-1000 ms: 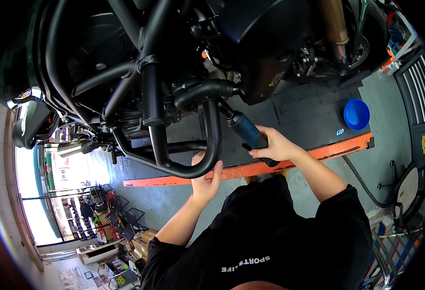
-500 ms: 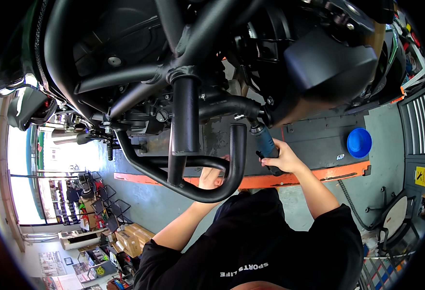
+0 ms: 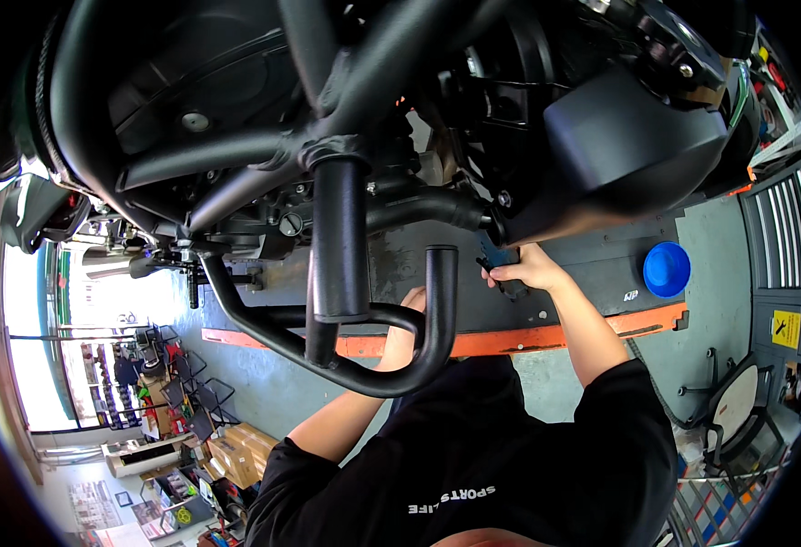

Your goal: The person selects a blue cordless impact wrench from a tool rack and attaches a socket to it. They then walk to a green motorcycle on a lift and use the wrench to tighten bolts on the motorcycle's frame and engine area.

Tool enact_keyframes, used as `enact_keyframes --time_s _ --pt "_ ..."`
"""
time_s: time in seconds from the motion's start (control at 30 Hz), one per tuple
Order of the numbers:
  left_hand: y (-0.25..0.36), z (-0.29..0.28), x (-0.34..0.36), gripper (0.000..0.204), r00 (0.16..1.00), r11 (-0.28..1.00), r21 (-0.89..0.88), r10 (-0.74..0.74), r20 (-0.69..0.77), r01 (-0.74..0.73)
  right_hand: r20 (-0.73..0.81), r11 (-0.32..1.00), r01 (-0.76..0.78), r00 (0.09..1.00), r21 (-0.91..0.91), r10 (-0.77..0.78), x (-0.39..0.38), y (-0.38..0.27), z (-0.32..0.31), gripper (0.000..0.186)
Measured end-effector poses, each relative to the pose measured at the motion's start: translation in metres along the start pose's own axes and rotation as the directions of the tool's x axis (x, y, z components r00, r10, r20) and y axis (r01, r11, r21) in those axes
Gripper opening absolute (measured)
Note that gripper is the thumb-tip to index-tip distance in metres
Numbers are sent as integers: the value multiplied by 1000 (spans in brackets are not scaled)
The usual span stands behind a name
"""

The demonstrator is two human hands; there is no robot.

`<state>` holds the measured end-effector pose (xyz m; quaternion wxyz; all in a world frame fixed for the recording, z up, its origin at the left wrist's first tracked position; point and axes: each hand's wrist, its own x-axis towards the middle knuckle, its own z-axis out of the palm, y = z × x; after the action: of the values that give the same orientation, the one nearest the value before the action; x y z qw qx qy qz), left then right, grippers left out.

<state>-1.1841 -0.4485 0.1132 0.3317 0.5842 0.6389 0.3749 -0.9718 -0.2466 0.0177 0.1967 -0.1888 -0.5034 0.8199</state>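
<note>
My right hand (image 3: 535,269) is wrapped round the handle of a blue and black cordless ratchet wrench (image 3: 499,256). The tool's head end is hidden behind the motorcycle's black parts, under the end of a black pipe (image 3: 455,210). Just left of it, my left hand (image 3: 402,341) reaches up behind the black tubular crash bar (image 3: 441,305). The bar hides most of its fingers, so I cannot tell whether it holds anything. Above both hands, the motorcycle's frame tubes (image 3: 337,237) and a matte black cover (image 3: 633,132) fill the view.
A dark lift platform with an orange edge (image 3: 546,341) lies below the motorcycle. On its right end stands a blue bowl (image 3: 667,269). An office chair (image 3: 733,410) is at the right; cardboard boxes (image 3: 236,453) and stacked parts are at the lower left.
The ratchet wrench has moved up, so its head is now hidden behind the motorcycle. My left hand has risen farther behind the crash bar. The view has shifted slightly.
</note>
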Motion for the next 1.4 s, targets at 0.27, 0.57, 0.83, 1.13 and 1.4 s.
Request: enact_keyframes --time_s 0.27,0.57,0.83,1.13,1.4 --pt "20 16 17 38 987 987 -51 -156 -34 154 71 995 77 995 -57 -73 16 -9 -3 20" --pt "7 22 19 46 981 983 -61 -170 89 176 140 992 119 982 44 -124 26 -21 -1 18" --pt "1 41 21 56 958 909 -304 -260 122 285 159 995 96 983 -26 -90 39 -31 -1 13" --pt "0 52 38 58 964 846 -463 -233 126 265 204 963 227 959 -145 -195 67 -24 -7 25" --pt "-9 54 61 57 979 852 -488 -198 38 192 79 809 460 881 -366 -466 74 -70 8 25"
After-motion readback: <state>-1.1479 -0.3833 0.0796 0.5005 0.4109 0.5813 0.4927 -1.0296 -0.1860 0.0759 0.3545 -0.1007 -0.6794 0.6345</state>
